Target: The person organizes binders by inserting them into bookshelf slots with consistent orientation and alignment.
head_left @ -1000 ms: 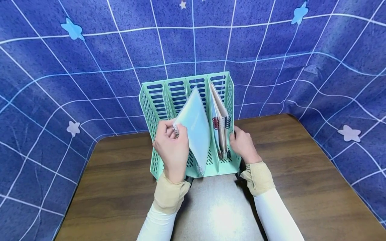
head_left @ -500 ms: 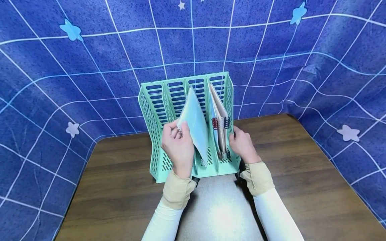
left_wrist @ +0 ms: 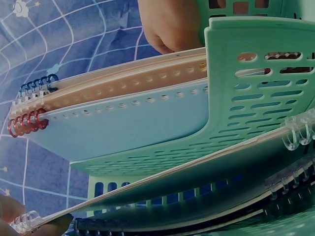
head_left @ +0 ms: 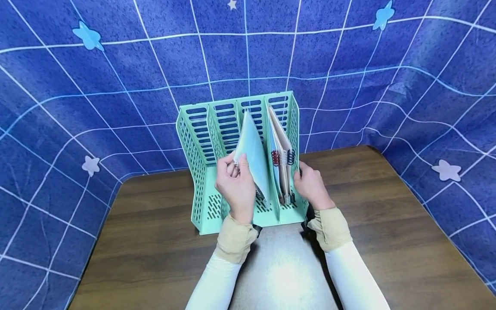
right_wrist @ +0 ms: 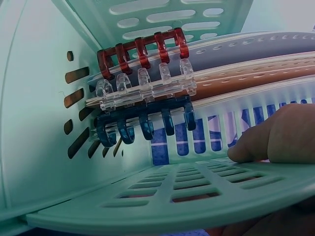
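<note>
A mint-green file organizer (head_left: 197,185) with upright dividers stands on the table. My left hand (head_left: 237,185) pinches the ringed corner of a light blue notebook (head_left: 253,148) with clear binding rings, which leans tilted in the third compartment from the left. In the left wrist view, dark binding rings (left_wrist: 290,184) show beneath that notebook, mostly hidden by it. At the organizer's right side wall (right_wrist: 172,196), my right hand (head_left: 311,187) grips the edge, thumb inside and fingers outside. Several ring-bound notebooks (head_left: 282,150) with red, clear and dark blue rings stand in the rightmost compartment.
The brown wooden table (head_left: 151,215) extends to both sides of the organizer, with a bright glare patch near the front. A blue fabric backdrop (head_left: 155,64) with a white grid and stars rises close behind and at the sides.
My left hand has moved right with the light blue notebook, which now stands steeper and deeper in its compartment. The right hand has kept its grip on the side wall.
</note>
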The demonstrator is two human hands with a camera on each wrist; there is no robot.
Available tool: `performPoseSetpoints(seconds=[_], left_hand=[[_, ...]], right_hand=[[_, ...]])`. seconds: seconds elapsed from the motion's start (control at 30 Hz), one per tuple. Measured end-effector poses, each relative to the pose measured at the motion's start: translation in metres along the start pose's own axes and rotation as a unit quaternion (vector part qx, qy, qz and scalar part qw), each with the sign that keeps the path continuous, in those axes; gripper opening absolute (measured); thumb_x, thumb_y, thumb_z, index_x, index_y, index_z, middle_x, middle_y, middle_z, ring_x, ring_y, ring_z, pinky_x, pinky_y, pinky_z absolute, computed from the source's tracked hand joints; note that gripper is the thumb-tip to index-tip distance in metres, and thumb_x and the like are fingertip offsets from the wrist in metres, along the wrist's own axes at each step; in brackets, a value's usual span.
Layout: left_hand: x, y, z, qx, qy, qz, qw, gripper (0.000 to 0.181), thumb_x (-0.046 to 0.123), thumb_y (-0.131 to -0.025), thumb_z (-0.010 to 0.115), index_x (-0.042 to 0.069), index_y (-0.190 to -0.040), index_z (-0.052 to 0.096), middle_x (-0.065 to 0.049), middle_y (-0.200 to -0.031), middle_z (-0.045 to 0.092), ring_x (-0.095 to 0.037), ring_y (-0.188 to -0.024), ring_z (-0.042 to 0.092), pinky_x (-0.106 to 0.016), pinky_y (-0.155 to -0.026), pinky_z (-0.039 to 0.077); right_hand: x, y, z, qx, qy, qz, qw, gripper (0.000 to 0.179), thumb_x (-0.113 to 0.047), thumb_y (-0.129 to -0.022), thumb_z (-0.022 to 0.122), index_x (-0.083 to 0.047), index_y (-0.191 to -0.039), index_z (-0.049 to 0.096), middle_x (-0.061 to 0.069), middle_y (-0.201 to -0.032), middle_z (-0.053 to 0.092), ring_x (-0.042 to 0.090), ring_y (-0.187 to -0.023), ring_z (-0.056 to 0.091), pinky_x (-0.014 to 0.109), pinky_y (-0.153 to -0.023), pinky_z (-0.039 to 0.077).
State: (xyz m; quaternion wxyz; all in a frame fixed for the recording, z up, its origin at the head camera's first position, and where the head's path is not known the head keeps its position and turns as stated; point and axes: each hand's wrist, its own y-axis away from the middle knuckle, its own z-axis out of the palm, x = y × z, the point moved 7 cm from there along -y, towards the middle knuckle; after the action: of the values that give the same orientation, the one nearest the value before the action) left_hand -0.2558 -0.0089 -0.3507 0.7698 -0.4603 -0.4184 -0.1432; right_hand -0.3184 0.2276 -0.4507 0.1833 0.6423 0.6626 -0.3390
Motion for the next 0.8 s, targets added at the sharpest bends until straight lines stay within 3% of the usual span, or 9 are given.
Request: performPoseSetpoints(seconds=[0.3, 0.53, 0.7, 0.8], left_hand=[[-0.003, -0.001, 0.006, 0.017, 0.016, -0.004, 0.9997, 0.019, 0.01, -0.095, 0.076, -0.001, -0.108, 0.069, -0.018, -0.099, 0.078, -0.026, -0.085, 0.078, -0.03, -0.074, 0.062], [-0.002, -0.002, 0.011, 0.02, -0.009, 0.001, 0.9998, 0.018, -0.001, -0.092, 0.074, -0.009, -0.107, 0.067, -0.024, -0.094, 0.076, -0.034, -0.08, 0.076, -0.028, -0.071, 0.061], [-0.002, -0.002, 0.011, 0.009, -0.025, 0.007, 0.9996, 0.02, 0.005, -0.092, 0.077, -0.004, -0.108, 0.069, -0.016, -0.087, 0.077, -0.025, -0.068, 0.071, -0.027, -0.063, 0.059], [-0.002, -0.001, 0.01, 0.003, -0.029, 0.003, 0.9996, 0.021, 0.007, -0.092, 0.078, -0.002, -0.109, 0.07, -0.016, -0.09, 0.077, -0.021, -0.073, 0.074, -0.027, -0.067, 0.06]], right_hand=[[-0.001, -0.001, 0.0, -0.002, 0.001, 0.004, 1.0, 0.044, -0.02, -0.105, 0.044, -0.008, -0.145, 0.056, 0.019, -0.097, 0.069, 0.028, -0.063, 0.058, 0.039, -0.054, 0.045], [-0.002, -0.002, -0.001, -0.007, 0.0, 0.007, 1.0, 0.045, -0.021, -0.105, 0.044, -0.006, -0.146, 0.055, 0.021, -0.1, 0.07, 0.028, -0.061, 0.059, 0.04, -0.054, 0.045], [-0.001, -0.002, 0.0, -0.008, -0.001, 0.01, 0.9999, 0.045, -0.02, -0.105, 0.046, -0.006, -0.147, 0.054, 0.021, -0.102, 0.07, 0.026, -0.059, 0.057, 0.038, -0.053, 0.045], [0.0, -0.001, 0.001, -0.015, -0.003, 0.014, 0.9998, 0.046, -0.02, -0.105, 0.046, -0.006, -0.148, 0.053, 0.021, -0.101, 0.069, 0.025, -0.057, 0.055, 0.038, -0.052, 0.044]])
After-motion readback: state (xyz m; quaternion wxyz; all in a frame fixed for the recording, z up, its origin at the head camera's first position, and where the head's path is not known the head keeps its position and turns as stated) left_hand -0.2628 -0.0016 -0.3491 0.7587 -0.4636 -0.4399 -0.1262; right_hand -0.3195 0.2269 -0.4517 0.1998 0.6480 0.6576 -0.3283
